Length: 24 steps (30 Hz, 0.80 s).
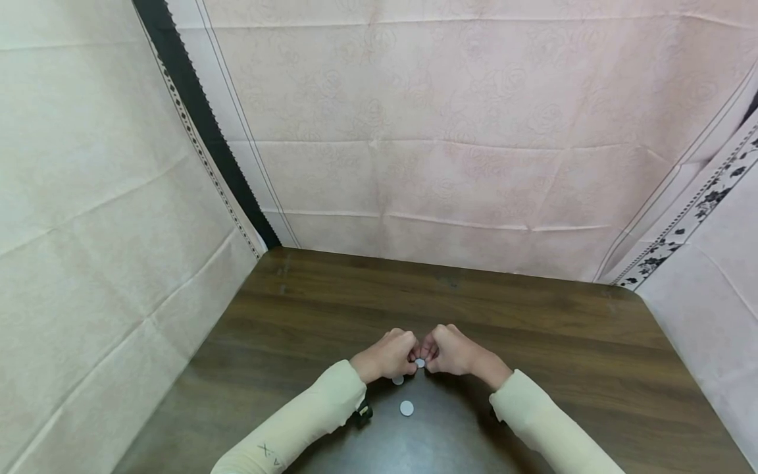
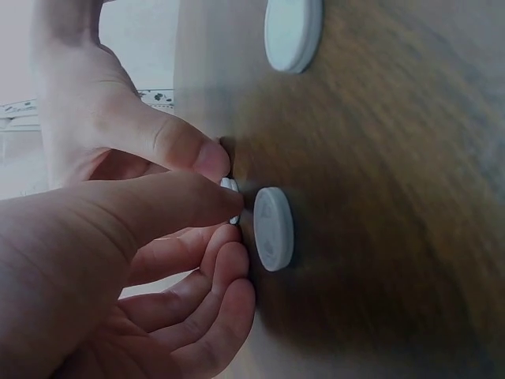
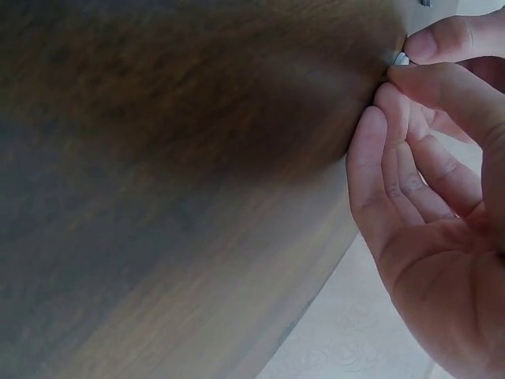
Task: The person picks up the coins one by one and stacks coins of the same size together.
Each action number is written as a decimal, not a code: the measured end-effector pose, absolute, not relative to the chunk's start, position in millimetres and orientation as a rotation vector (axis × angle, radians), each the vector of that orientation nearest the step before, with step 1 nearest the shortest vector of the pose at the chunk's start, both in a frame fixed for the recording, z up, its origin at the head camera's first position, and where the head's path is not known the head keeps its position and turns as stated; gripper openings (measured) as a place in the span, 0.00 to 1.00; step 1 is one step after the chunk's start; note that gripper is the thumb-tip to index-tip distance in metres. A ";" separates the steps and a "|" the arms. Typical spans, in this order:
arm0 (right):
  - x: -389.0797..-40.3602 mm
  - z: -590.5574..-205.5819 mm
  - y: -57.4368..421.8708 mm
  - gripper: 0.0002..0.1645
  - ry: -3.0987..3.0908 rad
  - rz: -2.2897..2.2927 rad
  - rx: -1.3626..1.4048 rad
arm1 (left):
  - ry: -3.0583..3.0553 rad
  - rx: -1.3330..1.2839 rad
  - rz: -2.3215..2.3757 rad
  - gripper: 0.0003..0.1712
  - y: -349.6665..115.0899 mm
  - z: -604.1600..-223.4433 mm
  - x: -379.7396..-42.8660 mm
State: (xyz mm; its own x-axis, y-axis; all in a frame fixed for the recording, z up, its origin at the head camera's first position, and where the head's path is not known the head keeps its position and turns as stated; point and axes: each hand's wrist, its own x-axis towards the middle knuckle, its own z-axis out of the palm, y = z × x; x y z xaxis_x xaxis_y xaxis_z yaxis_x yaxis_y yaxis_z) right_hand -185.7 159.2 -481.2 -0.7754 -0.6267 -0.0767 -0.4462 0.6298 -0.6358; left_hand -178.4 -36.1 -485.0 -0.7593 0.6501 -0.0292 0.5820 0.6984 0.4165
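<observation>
Low over the table, my left hand and right hand meet fingertip to fingertip. Between them is a small white disc, which both hands pinch from opposite sides with thumb and fingers. Only slivers of that disc show between the thumbs in the wrist views. A second white disc lies flat just beside my left hand, partly covered by it in the head view; up close it has a raised rim and a faint embossed mark. Closer to my body rests a third white disc.
Dark wood-grain table spreads under both arms. Pale patterned cloth hangs behind its far edge and along both sides. A small black device is strapped at my left wrist.
</observation>
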 end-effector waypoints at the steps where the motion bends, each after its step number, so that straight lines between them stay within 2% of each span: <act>1: -185.8 -481.0 159.2 0.07 2.564 -0.884 -0.865 | 2.731 1.000 0.586 0.12 -36.0 -485.2 -178.5; 24: -186.4 -482.8 162.9 0.06 2.505 -0.926 -0.877 | 2.710 0.989 0.617 0.07 -36.8 -483.9 -177.8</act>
State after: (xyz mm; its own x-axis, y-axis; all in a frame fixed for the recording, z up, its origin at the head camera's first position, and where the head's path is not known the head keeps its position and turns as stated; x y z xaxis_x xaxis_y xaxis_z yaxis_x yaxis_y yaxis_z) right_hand -186.4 162.9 -482.8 -0.7563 -0.6481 -0.0892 -0.4341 0.5992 -0.6726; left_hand -177.8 -36.8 -483.9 -0.7590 0.6501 -0.0360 0.5704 0.6906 0.4446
